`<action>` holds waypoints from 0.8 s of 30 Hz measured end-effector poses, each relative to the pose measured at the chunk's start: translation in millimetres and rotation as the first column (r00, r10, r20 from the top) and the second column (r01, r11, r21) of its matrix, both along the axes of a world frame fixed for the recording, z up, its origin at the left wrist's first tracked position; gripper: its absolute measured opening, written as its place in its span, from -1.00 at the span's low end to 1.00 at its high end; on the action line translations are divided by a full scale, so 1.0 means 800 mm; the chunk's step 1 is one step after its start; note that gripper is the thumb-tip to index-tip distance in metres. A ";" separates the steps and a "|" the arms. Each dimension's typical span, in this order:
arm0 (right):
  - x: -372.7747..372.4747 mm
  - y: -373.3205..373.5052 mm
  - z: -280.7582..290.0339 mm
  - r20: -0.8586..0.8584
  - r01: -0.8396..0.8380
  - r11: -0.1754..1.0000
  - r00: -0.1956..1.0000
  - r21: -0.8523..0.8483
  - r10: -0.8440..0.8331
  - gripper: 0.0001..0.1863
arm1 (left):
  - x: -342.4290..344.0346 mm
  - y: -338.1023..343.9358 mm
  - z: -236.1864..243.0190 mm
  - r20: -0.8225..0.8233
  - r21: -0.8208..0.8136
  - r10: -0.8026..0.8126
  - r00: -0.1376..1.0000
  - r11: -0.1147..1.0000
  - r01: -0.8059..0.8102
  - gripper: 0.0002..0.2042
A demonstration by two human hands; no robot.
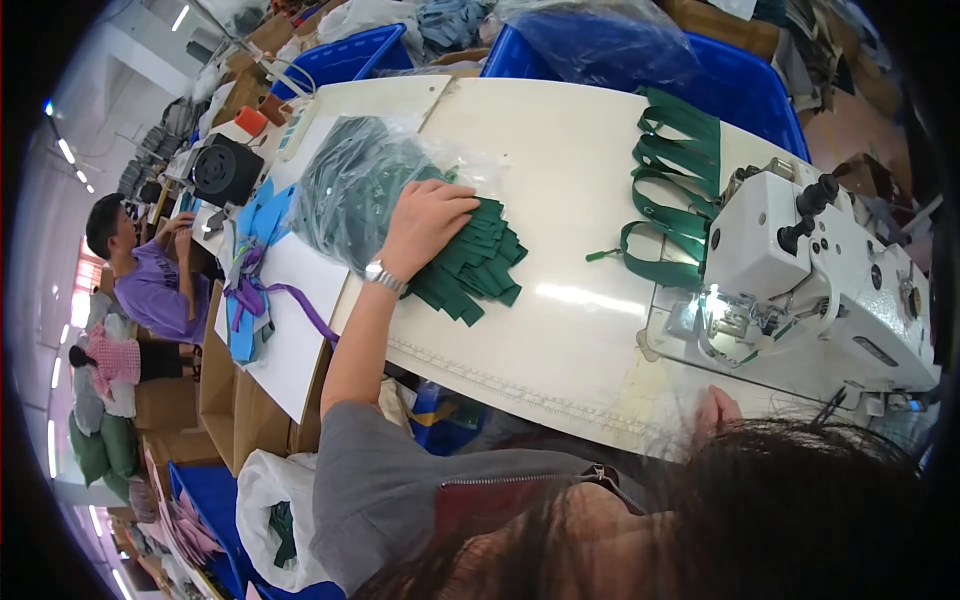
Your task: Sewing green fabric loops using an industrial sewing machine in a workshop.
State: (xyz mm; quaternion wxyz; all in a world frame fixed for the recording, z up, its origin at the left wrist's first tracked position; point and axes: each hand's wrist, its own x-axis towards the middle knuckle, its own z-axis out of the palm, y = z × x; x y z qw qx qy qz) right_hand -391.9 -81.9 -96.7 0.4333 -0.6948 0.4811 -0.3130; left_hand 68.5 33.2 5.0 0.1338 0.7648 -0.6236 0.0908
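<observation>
Left hand lies palm down over green strips, fingers together, slightly bent; whether it pinches any, cannot tell. Right hand at near edge of table, mostly hidden behind hair; its grip cannot be told. Strips lie fanned on table, against clear bag. Farther right, green loops lie just beside sewing machine. For good handling, probably best: separate strips by ends, press rest lightly, keep loops untwisted.

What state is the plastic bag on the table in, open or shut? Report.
Open: green strips stick out of the plastic bag at one end.
</observation>
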 end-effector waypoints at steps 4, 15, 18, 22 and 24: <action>0.002 0.004 0.002 0.016 0.005 0.993 1.000 -0.122 -0.003 -0.85 | 0.011 -0.008 0.001 0.000 0.169 0.010 1.000 0.986 -0.010 -0.88; 0.026 0.004 0.042 -0.068 0.020 0.968 0.997 -0.249 -0.038 -0.88 | -0.139 -0.084 -0.024 0.000 -0.450 -0.587 0.810 0.723 0.524 -0.84; 0.032 0.010 0.058 -0.094 0.006 0.953 0.995 -0.303 -0.036 -0.88 | -0.186 -0.140 -0.058 0.027 -0.356 -0.759 0.651 0.601 0.716 -0.82; 0.028 0.013 0.059 -0.119 0.005 0.967 0.992 -0.255 -0.036 -0.87 | -0.211 -0.161 -0.058 -0.102 -0.179 -0.803 0.587 0.595 0.783 -0.83; 0.027 0.011 0.061 -0.121 -0.002 0.969 0.992 -0.245 -0.028 -0.87 | -0.214 -0.164 -0.063 -0.130 -0.185 -0.798 0.589 0.603 0.776 -0.84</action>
